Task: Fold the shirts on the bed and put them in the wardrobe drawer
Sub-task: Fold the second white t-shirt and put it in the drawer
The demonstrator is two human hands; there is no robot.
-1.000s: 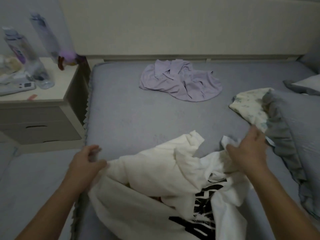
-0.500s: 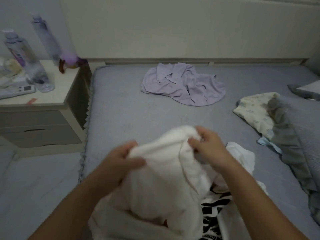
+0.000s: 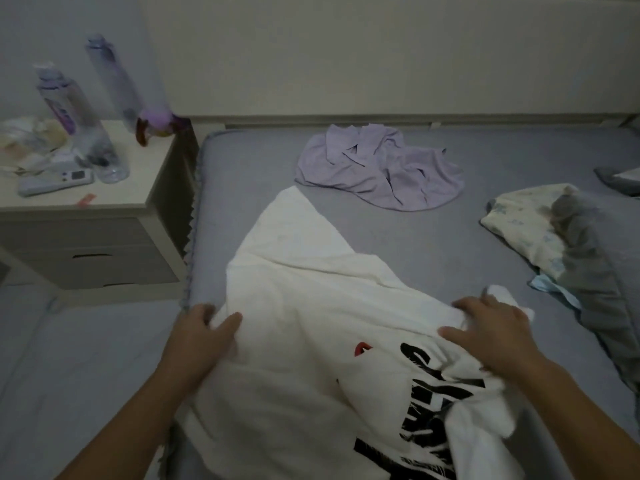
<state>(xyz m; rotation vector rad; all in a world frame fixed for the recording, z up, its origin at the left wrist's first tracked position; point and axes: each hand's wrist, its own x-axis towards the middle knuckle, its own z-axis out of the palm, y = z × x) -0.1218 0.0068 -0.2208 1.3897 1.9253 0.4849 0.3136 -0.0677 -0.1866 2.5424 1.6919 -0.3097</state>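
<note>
A white shirt [image 3: 304,306] with black lettering lies spread on the near part of the grey bed [image 3: 433,244], one corner reaching toward the far left. My left hand [image 3: 201,336] grips its left edge, thumb on top of the cloth. My right hand [image 3: 491,330] holds the right edge, fingers curled into the bunched fabric. A crumpled lilac shirt [image 3: 381,168] lies farther back, near the headboard wall.
A bedside cabinet [image 3: 104,237] stands left of the bed with two bottles [image 3: 76,112], a remote [image 3: 55,180] and small clutter on top. At the right lie a pale floral cloth [image 3: 519,223] and a grey quilt [image 3: 595,271].
Both hands held the white shirt bunched together in front of me; they have moved apart and down, and the shirt now lies spread out across the bed.
</note>
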